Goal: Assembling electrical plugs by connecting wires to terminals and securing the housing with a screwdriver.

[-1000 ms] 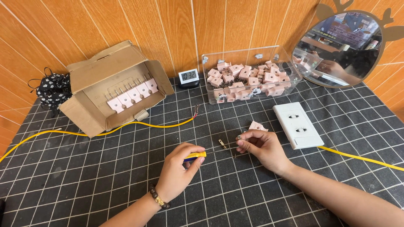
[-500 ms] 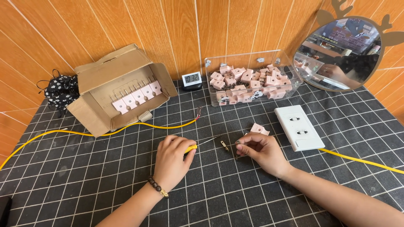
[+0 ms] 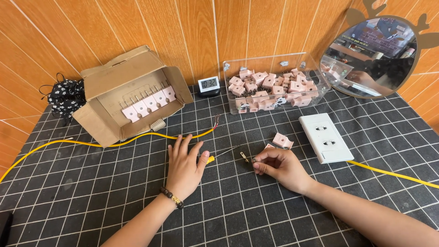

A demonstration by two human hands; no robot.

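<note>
The left hand (image 3: pixel 184 165) lies flat on the table (image 3: pixel 91 192), fingers spread and gripping nothing, its thumb touching the yellow handle of a small screwdriver (image 3: pixel 222 153). The tool's thin shaft runs rightward, tip near the small metal part (image 3: pixel 247 158) pinched in the right hand (image 3: pixel 280 167) fingers.

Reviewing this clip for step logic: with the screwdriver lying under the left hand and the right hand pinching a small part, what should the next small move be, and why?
Probably close the left hand around the yellow-handled screwdriver and lift it. That hand lies flat and open over the handle, so the tool is not gripped, while the right hand already pinches a small metal part near the screwdriver's tip. A pink plug piece lies just beyond it.
</note>
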